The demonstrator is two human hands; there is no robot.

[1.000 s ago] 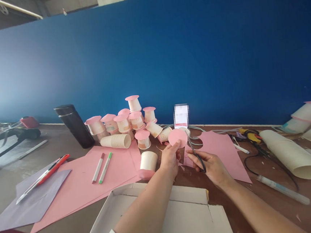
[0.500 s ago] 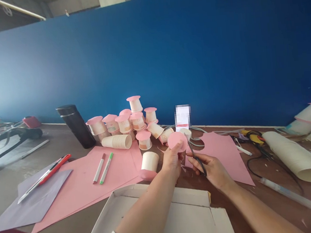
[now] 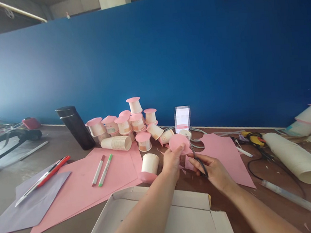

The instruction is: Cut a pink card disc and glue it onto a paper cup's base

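Pinched in my left hand (image 3: 173, 162) is a round pink paper disc (image 3: 178, 143), its face turned toward me. My right hand (image 3: 211, 169) grips a pair of dark scissors (image 3: 201, 163), whose blades point up along the disc's right edge. Whether the blades touch the paper I cannot tell. Left of my left hand, a white paper cup (image 3: 150, 163) rests on a pink paper piece. Behind the hands lies a pink sheet (image 3: 221, 154) with curved cut-outs. Cups with pink tops (image 3: 124, 123) are stacked further back.
A stack of nested paper cups (image 3: 117, 143) lies beside a black bottle (image 3: 76, 129). Two markers (image 3: 105, 170) and a red utility knife (image 3: 50, 173) lie on coloured sheets. A white cardboard box piece (image 3: 191, 215) sits in front. At right are a white tube (image 3: 298, 158) and cables.
The disc in my left hand has shifted slightly right and turned a little against the scissors. The camera view has moved slightly; the other things stand as before.
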